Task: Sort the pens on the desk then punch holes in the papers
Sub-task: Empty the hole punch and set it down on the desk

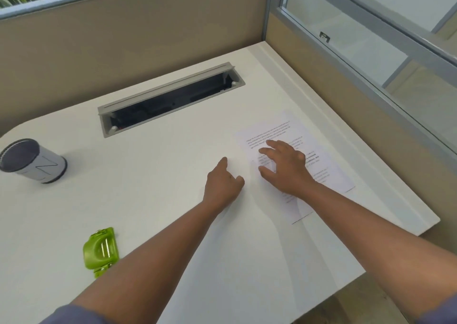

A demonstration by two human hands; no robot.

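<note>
I see the papers [291, 150] lying printed side up toward the right side of the white tabletop [160, 187], with one sheet's edge showing beneath the top one at the near end. My right hand [284, 168] rests on them with fingers spread flat. My left hand [223, 182] sits just left of the sheets, index finger straight and touching the tabletop, the other fingers curled, gripping nothing. Near left lies a green hole punch [100, 250], well apart from the papers. Far left stands a grey pen cup [31, 160]; I cannot tell what is inside it. An open cable tray [170, 98] is set into the far middle. Tan partition panels [123, 39] with glass above enclose the far and right sides.
</note>
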